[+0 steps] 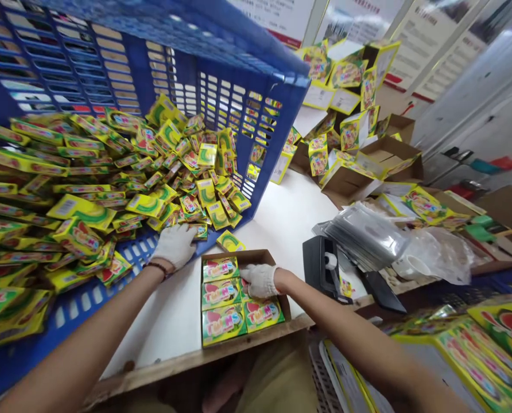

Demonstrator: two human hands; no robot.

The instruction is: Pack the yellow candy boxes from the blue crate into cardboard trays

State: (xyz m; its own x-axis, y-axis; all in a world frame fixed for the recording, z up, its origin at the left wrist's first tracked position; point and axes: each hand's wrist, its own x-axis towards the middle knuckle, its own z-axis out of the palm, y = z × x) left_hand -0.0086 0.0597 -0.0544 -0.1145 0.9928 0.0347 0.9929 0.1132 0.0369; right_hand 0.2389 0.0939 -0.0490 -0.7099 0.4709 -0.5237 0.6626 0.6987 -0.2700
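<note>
My left hand (174,246), in a white knit glove, is at the near lip of a blue plastic crate (282,115), its fingers curled against a small yellow box (200,232). Many similar boxes (152,203), printed with green and red fruit, lie heaped in the crate. My right hand (259,281), gloved too, reaches into an open brown carton (264,255), with bent fingers on a yellow-green box (244,289) mostly hidden under them. Several printed boxes (224,322) lie in rows in the carton's left side and near right corner. One loose box (231,241) rests behind the carton.
Right of the carton stands a black tape dispenser (322,267). Beyond it are a stack of clear plastic sleeves (363,235) and a white cup (412,267). Printed display cartons (346,132) pile up at the back. More packed boxes (466,350) sit low at the right.
</note>
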